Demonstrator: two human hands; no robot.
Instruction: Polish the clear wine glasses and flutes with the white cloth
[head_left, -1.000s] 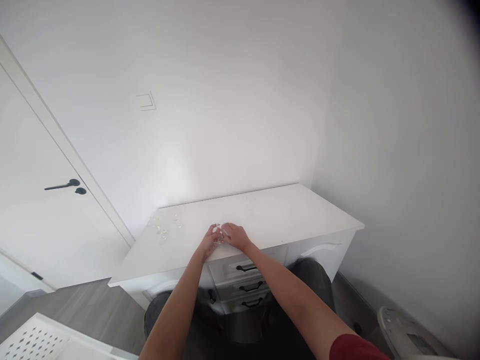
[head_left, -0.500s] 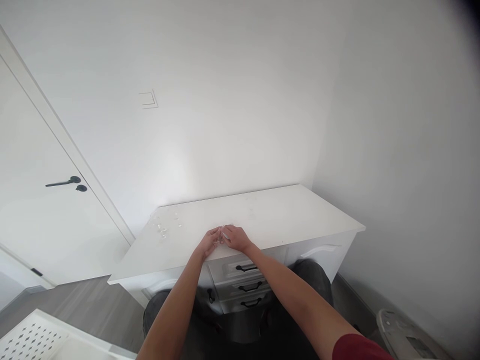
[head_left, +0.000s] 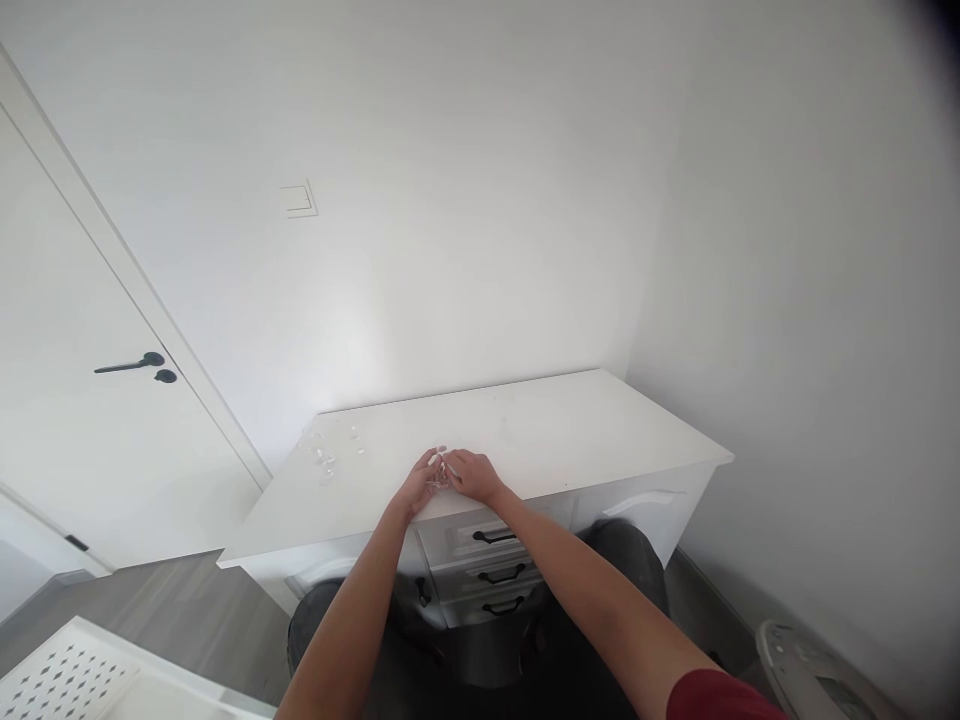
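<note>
My left hand (head_left: 418, 484) and my right hand (head_left: 469, 473) meet over the front middle of a white desk (head_left: 570, 425). Their fingertips pinch together on a small clear piece (head_left: 441, 470) that is too small to name. Both hands have their fingers curled inward. A scatter of several small clear pieces (head_left: 327, 452) lies on the desk's left part, apart from the hands.
The desk has drawers with black handles (head_left: 499, 573) under its front edge. A white door with a black lever (head_left: 135, 365) is at the left. A white perforated crate (head_left: 67, 680) sits at the lower left, a grey device (head_left: 817, 680) at the lower right.
The hands stay joined at the desk's front; the fingers shift slightly around the small clear piece. The view has drifted a little.
</note>
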